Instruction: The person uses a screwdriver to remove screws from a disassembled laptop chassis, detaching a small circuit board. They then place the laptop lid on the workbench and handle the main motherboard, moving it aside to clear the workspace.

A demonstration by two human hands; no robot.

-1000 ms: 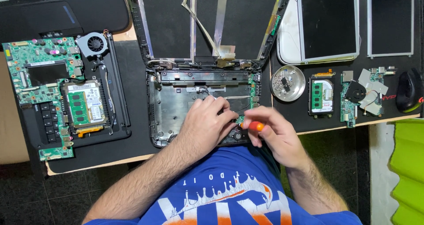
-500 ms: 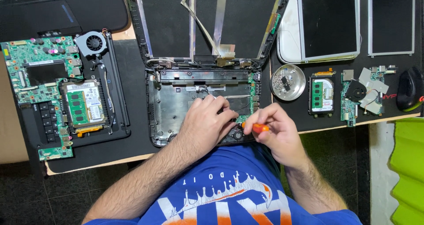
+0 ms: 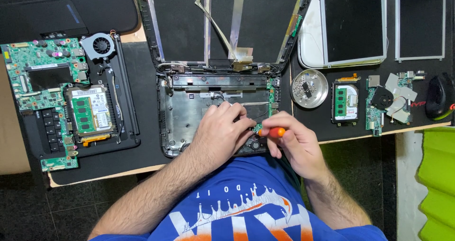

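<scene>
A stripped black laptop base [image 3: 187,113] lies open in front of me, its empty lid frame [image 3: 222,23] tilted back behind it. My left hand [image 3: 222,132] rests inside the base near its lower right, fingers curled down onto the parts there. My right hand [image 3: 291,144] is closed around an orange-handled screwdriver [image 3: 272,132], whose tip points left toward a small green board piece [image 3: 258,126] at the base's right edge, beside my left fingers. The tip itself is hidden.
A green motherboard [image 3: 45,80] with a fan [image 3: 98,46] lies on a black keyboard at left. At right sit a round metal dish [image 3: 309,88] with screws, a memory module, a small board with fan [image 3: 386,101], a black mouse [image 3: 440,96] and two screen panels [image 3: 355,25].
My right hand and the screwdriver have shifted slightly up and left toward the base's right edge. My left hand has barely moved.
</scene>
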